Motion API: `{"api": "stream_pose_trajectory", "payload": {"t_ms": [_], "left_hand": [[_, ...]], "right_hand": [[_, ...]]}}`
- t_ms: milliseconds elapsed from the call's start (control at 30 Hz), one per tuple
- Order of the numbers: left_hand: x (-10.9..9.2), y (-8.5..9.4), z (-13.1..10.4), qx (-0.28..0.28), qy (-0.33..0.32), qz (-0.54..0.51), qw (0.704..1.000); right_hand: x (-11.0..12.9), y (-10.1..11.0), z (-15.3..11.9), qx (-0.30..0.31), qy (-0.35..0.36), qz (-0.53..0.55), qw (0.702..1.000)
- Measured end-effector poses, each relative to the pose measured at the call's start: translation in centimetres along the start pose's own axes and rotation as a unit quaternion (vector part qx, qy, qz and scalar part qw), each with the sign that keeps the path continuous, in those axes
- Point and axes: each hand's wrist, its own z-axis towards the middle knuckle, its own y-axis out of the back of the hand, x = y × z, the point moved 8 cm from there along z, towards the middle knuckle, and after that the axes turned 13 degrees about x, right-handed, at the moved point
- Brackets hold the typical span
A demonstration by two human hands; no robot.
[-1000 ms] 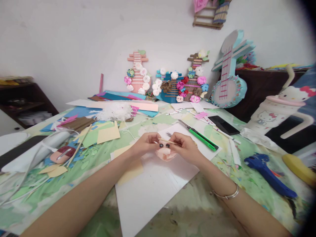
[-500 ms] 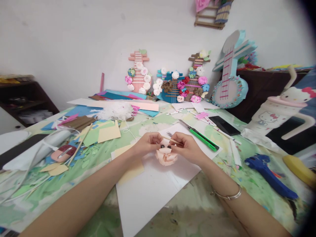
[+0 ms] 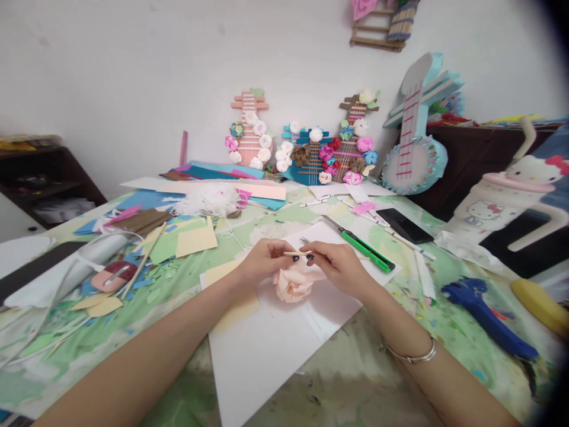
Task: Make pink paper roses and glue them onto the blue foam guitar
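A thin wooden stick (image 3: 304,253) lies crosswise between my hands. My left hand (image 3: 270,258) is closed, thumb and fingers pinching its left end. From the other side my right hand (image 3: 336,261) pinches it too, and the stick's far end pokes out past the hand. Whether a bit of paper is caught against the stick is too small to tell. Just below the fingertips a peach crepe-paper flower (image 3: 293,286) rests on or just above a white sheet (image 3: 267,362). Scissors tips (image 3: 304,240) show behind the fingers.
A green utility knife (image 3: 367,249) lies right of my hands. Beyond it are a phone (image 3: 403,226), a blue glue gun (image 3: 489,317) and a large cup (image 3: 502,201). Paper scraps (image 3: 198,238) and white string (image 3: 208,198) lie left; flower-decorated paper instruments (image 3: 252,133) stand behind.
The stick has shifted left and sits more level between my fingertips. The peach flower has turned and moved slightly left and down, showing more of its petals.
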Motion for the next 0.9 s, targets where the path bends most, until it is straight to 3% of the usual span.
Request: {"api": "stream_pose_trajectory", "payload": {"t_ms": [400, 733, 900], "left_hand": [[-0.01, -0.12, -0.23, -0.020, 0.008, -0.036, 0.999], [-0.37, 0.23, -0.29, -0.040, -0.024, 0.010, 0.999], [-0.69, 0.62, -0.38, -0.083, -0.022, 0.052, 0.995]], "right_hand": [[-0.08, -0.19, -0.20, -0.027, 0.026, 0.017, 0.999], [0.36, -0.04, -0.19, -0.051, 0.066, 0.039, 0.996], [-0.16, 0.15, -0.23, -0.075, 0.020, 0.045, 0.996]]}}
